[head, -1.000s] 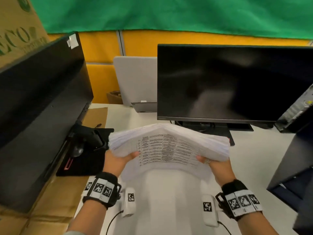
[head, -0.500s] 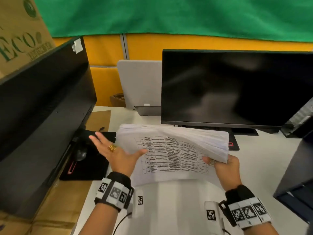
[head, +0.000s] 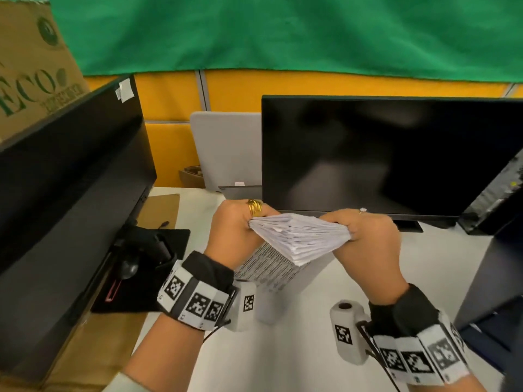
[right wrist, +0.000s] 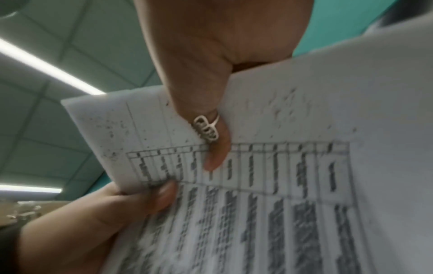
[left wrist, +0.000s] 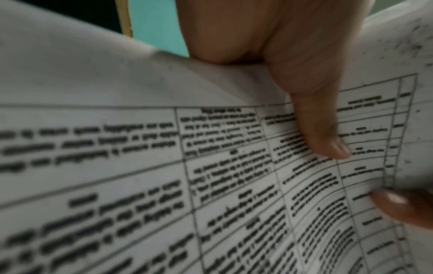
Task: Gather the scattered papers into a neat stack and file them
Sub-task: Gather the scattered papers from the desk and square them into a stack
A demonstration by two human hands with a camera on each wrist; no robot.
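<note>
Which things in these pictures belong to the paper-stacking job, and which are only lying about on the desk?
Belonging to the job:
- thick stack of white printed papers, stood on edge above the white desk
- left hand, gripping one end
- right hand, gripping the other end

Only lying about:
- black flat monitor
- black mouse pad
- brown cardboard box

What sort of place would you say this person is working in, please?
Most likely an office desk in a partitioned cubicle: a dark monitor stands on the white desk, yellow partition panels close it in behind, and both hands hold a stack of printed papers.
</note>
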